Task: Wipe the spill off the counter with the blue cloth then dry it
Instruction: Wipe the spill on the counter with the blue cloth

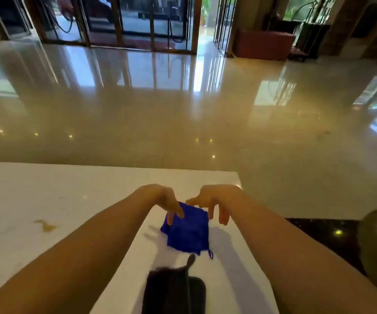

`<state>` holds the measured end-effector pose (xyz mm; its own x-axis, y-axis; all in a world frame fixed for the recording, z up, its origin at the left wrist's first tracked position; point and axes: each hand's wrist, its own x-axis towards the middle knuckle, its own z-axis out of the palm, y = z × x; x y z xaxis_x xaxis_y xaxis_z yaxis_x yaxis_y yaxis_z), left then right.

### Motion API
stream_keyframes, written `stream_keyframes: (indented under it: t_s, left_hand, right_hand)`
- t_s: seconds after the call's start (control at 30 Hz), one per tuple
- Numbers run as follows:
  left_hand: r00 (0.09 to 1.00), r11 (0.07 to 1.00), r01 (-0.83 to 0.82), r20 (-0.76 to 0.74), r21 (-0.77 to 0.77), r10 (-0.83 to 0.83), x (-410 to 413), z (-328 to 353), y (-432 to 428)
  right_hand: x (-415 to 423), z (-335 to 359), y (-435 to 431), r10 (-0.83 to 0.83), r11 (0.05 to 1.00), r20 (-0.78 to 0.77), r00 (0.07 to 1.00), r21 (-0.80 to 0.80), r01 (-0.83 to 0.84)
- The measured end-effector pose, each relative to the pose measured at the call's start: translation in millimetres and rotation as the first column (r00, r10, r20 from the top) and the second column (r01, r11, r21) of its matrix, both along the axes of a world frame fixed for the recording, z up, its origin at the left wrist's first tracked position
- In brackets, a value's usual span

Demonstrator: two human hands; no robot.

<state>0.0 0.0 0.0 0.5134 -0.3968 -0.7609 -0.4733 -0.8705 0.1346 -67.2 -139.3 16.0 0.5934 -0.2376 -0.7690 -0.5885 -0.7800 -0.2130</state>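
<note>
Two hands reach out over the counter [74, 196], both bent down at the wrist. The left hand [167, 200] has its fingers on the far left corner of the blue cloth [187, 232], pinching or pressing it; which of the two is unclear. The right hand [214, 200] hangs with fingers spread and loose, its thumb at the cloth's far edge, the other fingertips just off its right side, holding nothing that can be seen.

One blue cloth lies crumpled on the white top, between the forearms, with a small loop at its near right corner. One dark cloth [174, 291] lies folded nearer the body, just beside the blue one. One yellowish spill [46, 225] sits well to the left, apart from both cloths.

The counter's far edge runs just beyond the hands; its right corner is near the right wrist. The top is open to the left. A shiny floor [183, 109] spreads beyond the counter.
</note>
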Motion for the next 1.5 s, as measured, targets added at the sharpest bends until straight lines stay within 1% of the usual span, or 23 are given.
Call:
stream_keyframes:
  t_s: [0.13,0.23,0.3,0.37,0.43,0.47,0.53,0.57,0.6,0.63,0.7,0.77,0.83,0.9,0.97,1.07,1.13,1.2,1.23,1.33,1.37,1.43,1.5]
  left_hand:
    - [0.996,0.989,-0.092,-0.021,-0.111,0.091,-15.9,-98.7,8.7]
    - [0.913,0.954,-0.160,0.330,-0.255,0.241,-24.5,-147.8,6.9]
    - [0.832,0.901,-0.210,0.415,-0.379,0.368,-32.9,-165.3,3.8]
    - [0.793,0.747,-0.343,0.250,-0.570,0.555,-39.8,-175.0,-1.8]
    - [0.682,0.440,-0.553,-0.081,-0.708,0.727,-39.7,-175.4,-5.2]
    - [0.587,0.271,-0.673,-0.275,-0.688,0.761,-38.0,-172.9,-5.5]
    - [0.252,-0.089,-0.904,-0.691,-0.418,0.678,-35.3,-161.4,-1.0]
    - [0.087,-0.185,-0.957,-0.827,-0.225,0.556,-34.5,-153.9,4.6]
    - [-0.010,-0.222,-0.970,-0.897,-0.099,0.442,-35.3,-146.6,15.0]
    - [-0.016,-0.236,-0.969,-0.932,-0.074,0.362,-37.2,-138.9,29.7]
    - [0.126,-0.309,-0.923,-0.938,-0.230,0.323,-42.5,-129.6,60.5]
    - [0.301,-0.358,-0.815,-0.860,-0.456,0.411,-52.8,-119.0,104.5]
    - [0.443,-0.278,-0.704,-0.710,-0.653,0.547,-72.0,-114.7,151.8]
    - [0.511,-0.136,-0.596,-0.504,-0.792,0.697,-93.6,-118.9,195.3]
    - [0.435,-0.130,-0.530,-0.400,-0.838,0.806,-110.5,-124.3,236.0]
    - [0.301,-0.210,-0.523,-0.409,-0.826,0.861,-111.2,-125.2,285.7]
    - [0.327,-0.213,-0.539,-0.436,-0.815,0.839,-101.8,-126.6,312.9]
    - [0.363,-0.162,-0.585,-0.436,-0.795,0.824,-88.1,-129.6,331.8]
    - [0.383,-0.089,-0.616,-0.396,-0.783,0.835,-80.5,-132.5,341.2]
    - [0.530,0.380,-0.608,0.000,-0.697,0.848,-65.7,-142.4,373.9]
    - [0.549,0.472,-0.561,0.121,-0.680,0.827,-64.2,-145.7,387.4]
    - [0.537,0.555,-0.500,0.264,-0.665,0.801,-65.8,-156.4,417.7]
    - [0.521,0.661,-0.510,0.414,-0.550,0.746,-67.4,-173.7,449.0]
  right_hand:
    - [-18.7,-99.3,5.5,0.097,0.993,0.033,0.995,-0.073,-0.094]
    - [-27.2,-157.5,1.8,0.052,0.997,0.226,0.973,-0.067,-0.038]
    - [-31.0,-183.0,3.1,-0.040,0.994,0.365,0.930,-0.084,0.075]
    - [-35.6,-197.3,9.8,-0.132,0.977,0.507,0.851,-0.076,0.197]
    - [-34.6,-200.2,17.6,-0.346,0.933,0.578,0.739,0.125,0.338]
    - [-30.9,-195.8,19.9,-0.529,0.848,0.530,0.662,0.309,0.430]
    - [-24.6,-180.1,23.9,-0.864,0.472,0.207,0.460,0.655,0.591]
    - [-23.2,-170.7,24.8,-0.925,0.273,0.023,0.379,0.734,0.621]
    - [-23.2,-161.0,27.3,-0.931,0.154,-0.094,0.352,0.774,0.614]
    - [-23.8,-151.3,32.1,-0.917,0.093,-0.158,0.366,0.808,0.581]
    - [-28.0,-137.8,40.4,-0.888,0.054,-0.175,0.425,0.879,0.475]
    - [-30.6,-127.4,60.5,-0.854,0.133,-0.104,0.510,0.904,0.407]
    - [-37.0,-122.3,94.5,-0.798,0.232,-0.047,0.601,0.896,0.378]
    - [-46.0,-128.9,134.5,-0.754,0.264,-0.035,0.656,0.898,0.352]
    - [-53.4,-134.3,180.9,-0.719,0.320,0.021,0.695,0.897,0.304]
    - [-50.7,-139.7,237.1,-0.642,0.560,0.269,0.718,0.804,0.199]
    - [-42.4,-139.3,263.5,-0.619,0.632,0.379,0.688,0.761,0.150]
    - [-33.1,-139.2,282.7,-0.619,0.676,0.421,0.664,0.716,0.176]
    - [-28.6,-141.1,291.3,-0.599,0.720,0.437,0.671,0.661,0.212]
    - [-25.6,-148.7,313.1,-0.429,0.901,0.521,0.738,0.308,0.307]
    - [-27.7,-152.6,320.5,-0.340,0.940,0.574,0.745,0.193,0.281]
    - [-33.2,-163.9,338.7,-0.073,0.993,0.662,0.746,-0.020,0.115]
    - [-29.5,-180.5,359.1,0.222,0.973,0.605,0.765,-0.192,-0.131]
